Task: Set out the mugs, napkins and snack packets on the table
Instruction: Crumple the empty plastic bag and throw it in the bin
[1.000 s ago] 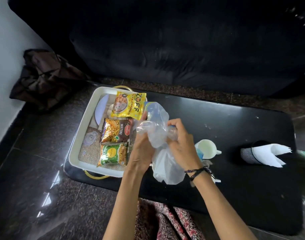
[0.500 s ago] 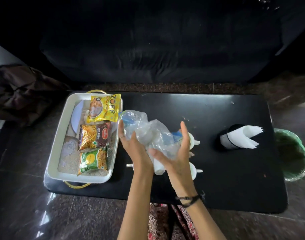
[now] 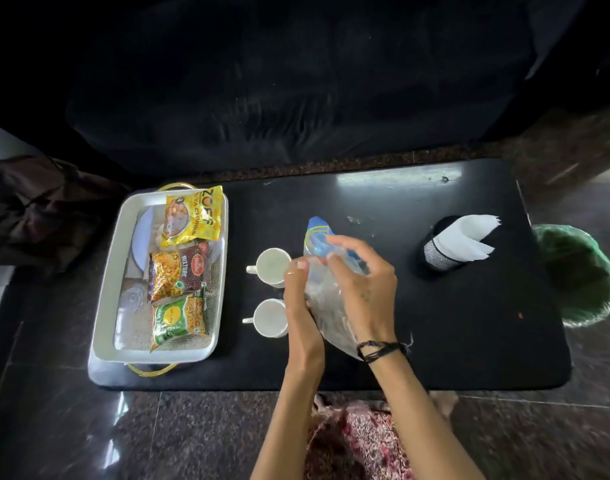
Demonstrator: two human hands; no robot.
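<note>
Your left hand (image 3: 298, 299) and right hand (image 3: 360, 282) both clutch the crumpled clear plastic bag (image 3: 322, 271) above the black table (image 3: 383, 341): the left fingers are curled around its left side with the fingertips pinching a fold near the top, while the right fingers are loosely spread and bent over its blue-printed upper end. Just left of your hands, 2 white mugs (image 3: 272, 265) stand upright on the table. The 3 snack packets (image 3: 178, 277) lie in the white tray (image 3: 109, 271) at the left end, and the white napkins (image 3: 464, 237) stick out of the black holder (image 3: 435, 258) towards the right.
</note>
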